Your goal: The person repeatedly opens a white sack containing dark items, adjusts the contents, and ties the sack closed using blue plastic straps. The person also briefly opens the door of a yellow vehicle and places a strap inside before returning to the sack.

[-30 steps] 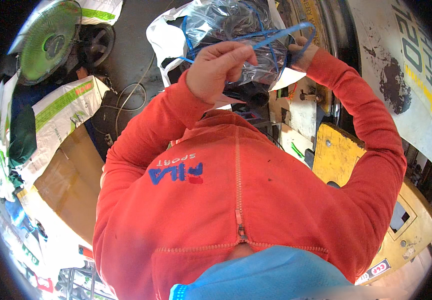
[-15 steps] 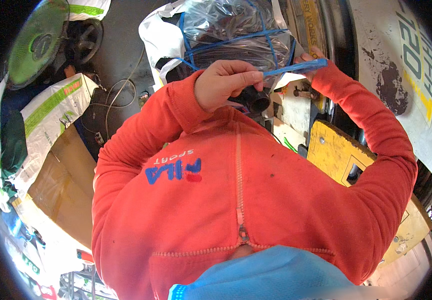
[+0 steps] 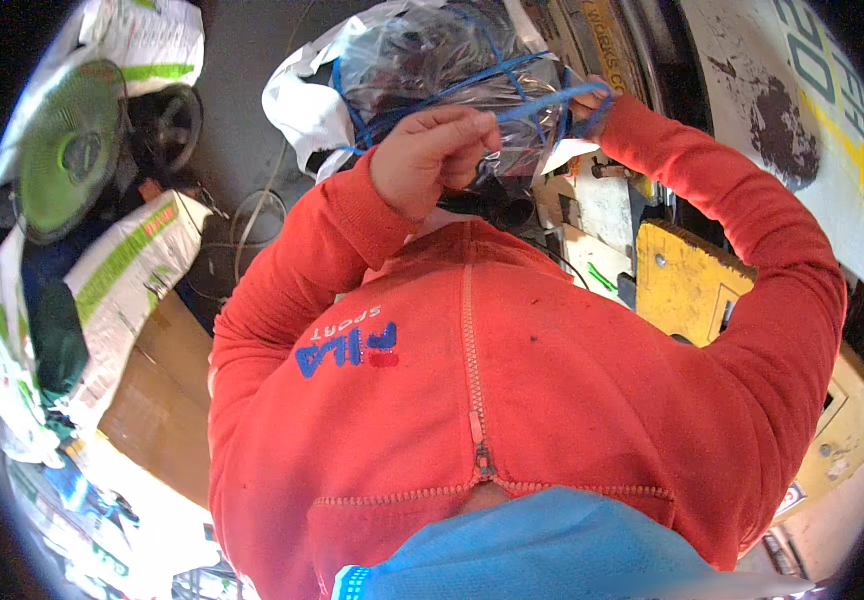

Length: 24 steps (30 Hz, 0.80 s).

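Note:
Across the upper middle, my left hand [image 3: 432,158] is closed, pinching one end of a blue plastic strap [image 3: 537,103] between thumb and fingers. My right hand [image 3: 590,103] grips the same strap farther right, fingers curled round it. The strap runs between both hands over a dark bundle [image 3: 422,55] wrapped in clear plastic. More blue straps cross the bundle, and white sacking [image 3: 302,105] surrounds its left side. What lies inside the plastic cannot be made out. Below the bundle, a dark round tube end [image 3: 512,210] is partly hidden in shadow.
A green fan [image 3: 77,150] stands at the upper left, beside white-and-green sacks [image 3: 142,245] and a cardboard box [image 3: 167,390]. A pale cable [image 3: 252,225] lies on the floor. To the right are a yellow metal part [image 3: 677,280] and a large white panel [image 3: 792,100].
The strap between my hands now slants upward to the right and curls round my right hand. Both hands have shifted slightly up, the right one also leftward. The whole view has tilted a little.

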Available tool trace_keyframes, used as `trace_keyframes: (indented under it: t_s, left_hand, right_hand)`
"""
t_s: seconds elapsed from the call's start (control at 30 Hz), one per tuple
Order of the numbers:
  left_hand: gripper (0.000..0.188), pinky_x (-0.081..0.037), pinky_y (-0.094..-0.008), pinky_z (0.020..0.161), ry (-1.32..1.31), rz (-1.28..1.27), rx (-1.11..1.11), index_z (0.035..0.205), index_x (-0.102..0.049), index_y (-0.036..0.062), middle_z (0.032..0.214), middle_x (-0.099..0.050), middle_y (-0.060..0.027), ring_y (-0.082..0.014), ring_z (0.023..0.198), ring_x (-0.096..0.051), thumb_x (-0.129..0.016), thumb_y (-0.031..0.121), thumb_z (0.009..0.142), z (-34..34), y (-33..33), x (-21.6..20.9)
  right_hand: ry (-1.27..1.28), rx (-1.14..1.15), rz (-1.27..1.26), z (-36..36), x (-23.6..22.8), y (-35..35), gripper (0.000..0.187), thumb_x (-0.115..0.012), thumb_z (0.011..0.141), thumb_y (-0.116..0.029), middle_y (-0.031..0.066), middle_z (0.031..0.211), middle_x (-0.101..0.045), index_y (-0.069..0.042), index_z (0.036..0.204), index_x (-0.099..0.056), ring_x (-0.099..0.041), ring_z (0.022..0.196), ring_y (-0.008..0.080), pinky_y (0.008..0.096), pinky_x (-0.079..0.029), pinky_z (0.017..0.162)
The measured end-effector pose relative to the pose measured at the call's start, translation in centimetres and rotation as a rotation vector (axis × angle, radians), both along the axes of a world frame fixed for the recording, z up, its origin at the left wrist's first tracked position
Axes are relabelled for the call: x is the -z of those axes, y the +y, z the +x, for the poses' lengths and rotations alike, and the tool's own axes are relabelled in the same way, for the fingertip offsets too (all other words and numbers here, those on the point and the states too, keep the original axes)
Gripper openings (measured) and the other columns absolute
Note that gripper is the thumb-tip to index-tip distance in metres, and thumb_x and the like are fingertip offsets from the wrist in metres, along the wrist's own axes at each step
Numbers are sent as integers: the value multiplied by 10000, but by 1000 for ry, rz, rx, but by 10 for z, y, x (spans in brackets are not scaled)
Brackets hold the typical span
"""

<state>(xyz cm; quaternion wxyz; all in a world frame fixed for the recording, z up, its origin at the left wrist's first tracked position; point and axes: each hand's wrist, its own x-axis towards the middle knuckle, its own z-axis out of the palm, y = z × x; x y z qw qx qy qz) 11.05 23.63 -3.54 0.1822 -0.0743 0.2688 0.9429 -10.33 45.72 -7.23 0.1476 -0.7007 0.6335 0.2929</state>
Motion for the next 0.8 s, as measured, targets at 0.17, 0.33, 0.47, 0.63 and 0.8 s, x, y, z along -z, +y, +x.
trace_keyframes:
  t_s: [0.17, 0.33, 0.47, 0.63, 0.8]
  left_hand:
    - [207, -234, -216, 440, -35, -182, -40, 798, -508, 51, 574, -342, 44, -63, 479, -287, -504, 237, 890, -15, -5, -11]
    - [207, -212, -209, 430, -196, -263, 12, 783, -538, 36, 549, -329, 61, -45, 456, -258, -508, 207, 895, -23, 9, -13]
    - [202, -208, -206, 421, -243, -401, 39, 775, -530, 30, 547, -330, 62, -40, 456, -270, -514, 192, 894, -34, 14, -17]
    - [205, -208, -205, 417, -286, -468, 70, 765, -528, 26, 539, -332, 61, -40, 450, -271, -518, 187, 892, -41, 15, -19]
    - [187, -210, -209, 424, -273, -520, 35, 767, -534, 32, 553, -338, 60, -44, 460, -273, -518, 173, 888, -39, 20, -21]
  right_hand:
    - [12, -51, -244, -18, 39, 22, 368, -530, 777, -249, -14, 1269, -471, -229, 1144, -534, -375, 1225, 175, 549, -146, 1057]
    - [73, -35, -579, -6, 27, 34, 401, -524, 767, -266, -19, 1318, -442, -245, 1167, -532, -332, 1272, 169, 564, -103, 1069]
    - [89, 197, -965, 0, -23, 46, 316, -597, 669, -167, 8, 1012, -572, -162, 984, -581, -523, 1016, 192, 438, -284, 1003]
    - [-490, 1287, -657, 21, -31, 87, 283, -553, 798, -172, 34, 1061, -595, -128, 1076, -582, -556, 979, 166, 353, -401, 883]
    - [-1632, 1854, -1100, 67, 58, 77, 363, -611, 810, -359, 15, 934, -634, -100, 1065, -631, -569, 860, 149, 291, -453, 788]
